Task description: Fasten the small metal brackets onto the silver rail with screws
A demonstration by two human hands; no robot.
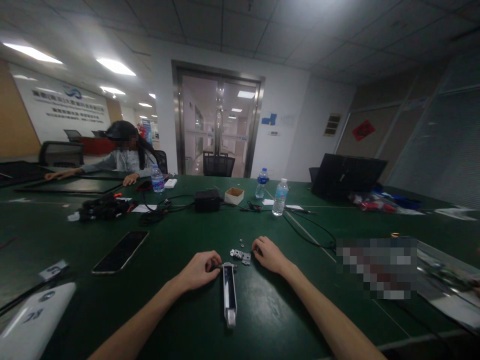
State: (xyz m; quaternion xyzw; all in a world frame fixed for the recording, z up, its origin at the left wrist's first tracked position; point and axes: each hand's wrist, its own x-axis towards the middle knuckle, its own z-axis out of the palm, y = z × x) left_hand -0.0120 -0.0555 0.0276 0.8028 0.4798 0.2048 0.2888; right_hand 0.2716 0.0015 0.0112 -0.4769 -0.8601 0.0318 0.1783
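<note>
A long narrow metal channel [230, 292], pale-edged and dark inside, lies on the table between my forearms, its near end rounded and silvery. My left hand [202, 270] is closed at its far end, thumb and fingers pinching the left end of a short rod [231, 266] that crosses there. My right hand [269, 254] rests on the table with bent fingers drawn together, just right of some small metal brackets [240, 256]. Whatever its fingertips may hold is hidden. Two tiny nut-like rings [242, 245] lie beyond the brackets.
A phone [120, 252] and a white device [35, 320] lie to my left. Farther back are a black power adapter [207, 200], a small open box [234, 196], cables and water bottles [280, 197]. A monitor [347, 175] stands right. Another person [129, 155] sits at the far left.
</note>
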